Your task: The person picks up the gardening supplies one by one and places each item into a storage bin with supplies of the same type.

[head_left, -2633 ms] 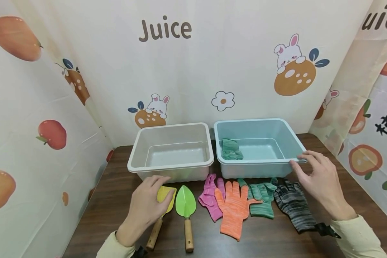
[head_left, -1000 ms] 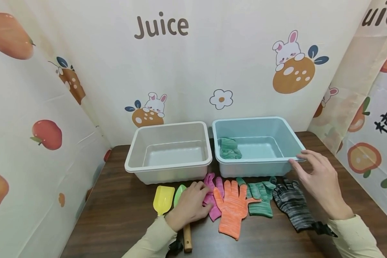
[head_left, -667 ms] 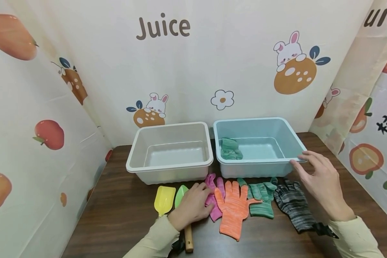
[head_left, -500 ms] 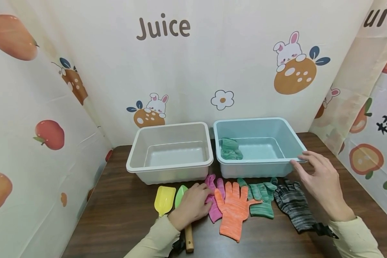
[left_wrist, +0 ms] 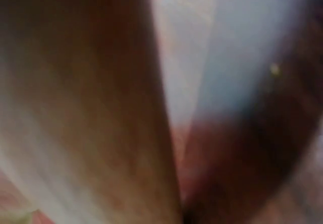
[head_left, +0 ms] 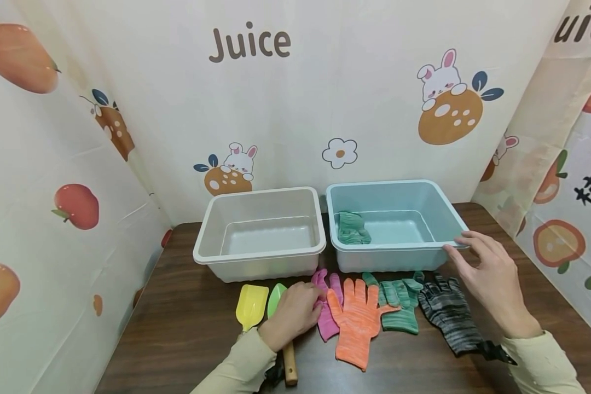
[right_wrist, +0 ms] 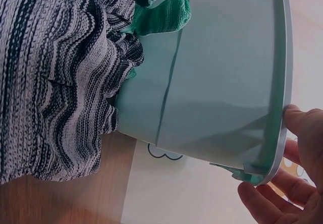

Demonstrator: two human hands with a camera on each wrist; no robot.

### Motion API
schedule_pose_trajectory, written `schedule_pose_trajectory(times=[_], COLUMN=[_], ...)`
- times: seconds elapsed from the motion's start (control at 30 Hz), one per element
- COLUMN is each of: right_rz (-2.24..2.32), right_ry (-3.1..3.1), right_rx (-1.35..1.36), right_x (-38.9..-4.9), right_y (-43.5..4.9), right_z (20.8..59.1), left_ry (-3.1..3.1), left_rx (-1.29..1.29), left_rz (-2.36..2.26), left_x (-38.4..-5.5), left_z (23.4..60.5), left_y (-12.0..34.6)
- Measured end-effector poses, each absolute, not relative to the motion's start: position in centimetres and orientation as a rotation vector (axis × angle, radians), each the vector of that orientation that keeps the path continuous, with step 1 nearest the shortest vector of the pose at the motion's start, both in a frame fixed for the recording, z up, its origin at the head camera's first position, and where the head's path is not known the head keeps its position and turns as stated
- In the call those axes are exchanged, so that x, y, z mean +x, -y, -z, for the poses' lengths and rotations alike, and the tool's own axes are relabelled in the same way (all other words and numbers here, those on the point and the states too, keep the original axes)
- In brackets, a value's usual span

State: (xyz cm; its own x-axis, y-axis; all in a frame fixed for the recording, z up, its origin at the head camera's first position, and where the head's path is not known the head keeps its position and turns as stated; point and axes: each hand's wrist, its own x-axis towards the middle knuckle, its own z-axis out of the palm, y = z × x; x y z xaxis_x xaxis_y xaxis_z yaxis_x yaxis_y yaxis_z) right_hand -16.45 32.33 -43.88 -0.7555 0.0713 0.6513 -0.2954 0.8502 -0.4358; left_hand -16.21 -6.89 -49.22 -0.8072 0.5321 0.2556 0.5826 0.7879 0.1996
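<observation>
In the head view my left hand [head_left: 293, 312] pinches the edge of a pink knit glove [head_left: 327, 325], which lies partly under an orange glove [head_left: 357, 328]. Its fingertips are partly hidden, and the left wrist view is too blurred to help. Beneath that hand lies a green trowel [head_left: 277, 298], with its wooden handle showing. My right hand [head_left: 490, 279] grips the front right corner of a light blue bin [head_left: 394, 257]. The right wrist view shows the thumb and fingers around the bin's rim [right_wrist: 282, 82]. A green glove [head_left: 353, 229] is inside that bin.
A beige bin [head_left: 263, 268] stands left of the blue one. On the dark wood table lie a yellow scoop [head_left: 251, 305], a second green glove [head_left: 399, 306] and a black-grey striped glove [head_left: 448, 312]. Printed cloth walls [head_left: 295, 109] enclose the back and sides.
My left hand has moved right, from above the yellow scoop to the pink glove. The pink glove has shifted slightly toward me, the orange one barely. My right hand has stayed at the blue bin's corner.
</observation>
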Motion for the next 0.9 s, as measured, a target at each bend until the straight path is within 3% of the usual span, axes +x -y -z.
schedule_pose_trajectory(times=[0.4,0.9], right_rz=[-0.694,-0.7], right_ry=[2.327,2.322], right_rx=[0.166,0.156], right_x=[-16.4,-16.5], right_y=[-32.4,-32.4], right_z=[43.8,43.9], left_ry=[2.749,2.7], left_rx=[-0.864,-0.851], left_rz=[0.45,0.532], left_x=[-15.9,-16.0], left_z=[48.9,45.9], left_y=[7.1,7.0])
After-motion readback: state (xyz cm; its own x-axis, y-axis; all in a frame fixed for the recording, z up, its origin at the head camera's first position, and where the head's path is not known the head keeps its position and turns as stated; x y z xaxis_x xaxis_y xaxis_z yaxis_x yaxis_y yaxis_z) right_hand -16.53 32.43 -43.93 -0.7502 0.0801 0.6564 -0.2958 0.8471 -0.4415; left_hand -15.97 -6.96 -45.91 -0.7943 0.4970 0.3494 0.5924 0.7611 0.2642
